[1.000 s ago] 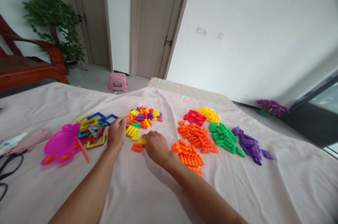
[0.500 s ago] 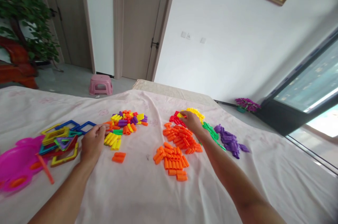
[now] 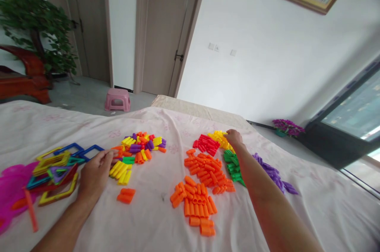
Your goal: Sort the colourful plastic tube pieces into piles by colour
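Note:
My left hand (image 3: pixel 96 171) is closed at the left edge of a pile of mixed-colour plastic tube blocks (image 3: pixel 139 147). Its fingertips touch orange pieces there, and what they pinch is hidden. At the far side of the right-hand group, my right hand (image 3: pixel 234 138) reaches to the yellow blocks (image 3: pixel 218 138). Those fingers look pinched together, but I cannot make out a piece in them. Red blocks (image 3: pixel 206 144), a large orange heap (image 3: pixel 204 169) and green blocks (image 3: pixel 233 165) lie close by. My right forearm crosses in front of part of the green and purple blocks (image 3: pixel 271 173).
Magnetic frame tiles (image 3: pixel 55 165) overlap a pink plastic tray (image 3: pixel 14 180) on the left, with an orange stick (image 3: pixel 31 208) beside them. Two orange pieces (image 3: pixel 126 195) lie alone on the floral cloth (image 3: pixel 142 220). Beyond it stands a pink stool (image 3: pixel 118 99).
My right hand has moved right, from above the red blocks with a yellow piece in its fingers, to the yellow pile. My left hand stays by the mixed pile. The view has shifted slightly.

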Demonstrator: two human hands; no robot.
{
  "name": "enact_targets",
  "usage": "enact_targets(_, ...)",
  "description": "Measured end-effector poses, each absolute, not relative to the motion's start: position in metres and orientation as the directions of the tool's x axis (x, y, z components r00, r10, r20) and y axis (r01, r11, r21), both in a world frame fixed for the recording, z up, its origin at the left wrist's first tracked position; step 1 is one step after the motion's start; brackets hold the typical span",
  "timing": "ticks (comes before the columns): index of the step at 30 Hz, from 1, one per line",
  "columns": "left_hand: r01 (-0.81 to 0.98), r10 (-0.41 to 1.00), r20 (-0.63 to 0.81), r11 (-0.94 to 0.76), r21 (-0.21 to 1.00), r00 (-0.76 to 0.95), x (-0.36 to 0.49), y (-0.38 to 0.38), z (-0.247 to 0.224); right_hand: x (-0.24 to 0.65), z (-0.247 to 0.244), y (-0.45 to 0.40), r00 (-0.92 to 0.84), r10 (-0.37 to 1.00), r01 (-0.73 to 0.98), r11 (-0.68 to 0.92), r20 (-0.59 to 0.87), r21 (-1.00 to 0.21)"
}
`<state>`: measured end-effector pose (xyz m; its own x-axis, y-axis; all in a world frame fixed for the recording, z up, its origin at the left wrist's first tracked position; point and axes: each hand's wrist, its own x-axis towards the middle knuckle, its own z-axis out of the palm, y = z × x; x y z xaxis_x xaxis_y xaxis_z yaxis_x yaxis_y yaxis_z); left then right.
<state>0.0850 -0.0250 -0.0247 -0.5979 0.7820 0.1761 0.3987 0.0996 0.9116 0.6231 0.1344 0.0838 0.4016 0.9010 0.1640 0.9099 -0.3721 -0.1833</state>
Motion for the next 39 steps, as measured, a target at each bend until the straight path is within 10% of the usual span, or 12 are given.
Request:
enact_targets(7,0.171,0.817,0.049,0.061,0.983,-0.575,0.093,-0.025,-0.015,0.602,0.079,0.136,0.348,0.912,0.927,-0.301,0.215,-0.224)
enact_targets(13,0.011,0.843,-0.032,0.045,0.999,-0.537,0.097,-0.026,-0.003,0.467,0.076,0.083,-0.223,0.956,0.866,0.285,0.191,-0.412)
enact_targets(23,0.077,0.806,0.094,-0.060,0.995,-0.585,0.091,-0.028,-0.005,0.285,0.068,-0.008,-0.875,0.449,0.396,0.879,0.180,-0.266)
enact_targets(32,0.087,0.799,0.101,-0.061,0.994,-0.593,0.090,-0.026,-0.006,0.272,0.055,0.000,-0.953,0.281,0.278,0.960,0.109,-0.040)
enact_targets(39,0.225,0.828,0.094,0.040,0.974,-0.553,0.092,-0.030,-0.003,0.350,0.064,0.022,-0.544,0.754,0.568,0.653,0.367,-0.500)
